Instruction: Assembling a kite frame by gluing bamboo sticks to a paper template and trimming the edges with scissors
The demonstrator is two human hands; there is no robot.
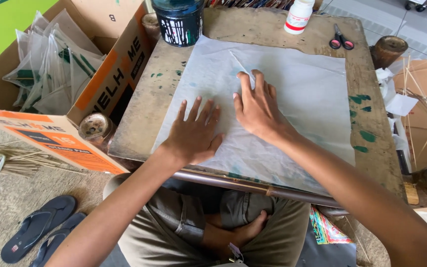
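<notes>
The white paper sheet (302, 94) lies flat on the low wooden table (371, 163). The left hand (193, 136) presses its near part, fingers spread wide. The right hand (258, 111) is farther, its fingers together, touching a raised fold (240, 66) that runs toward the far left.

Bright, even daylight fills the frame; shadows under the hands are soft, focus is sharp, edges bend slightly outward.
</notes>
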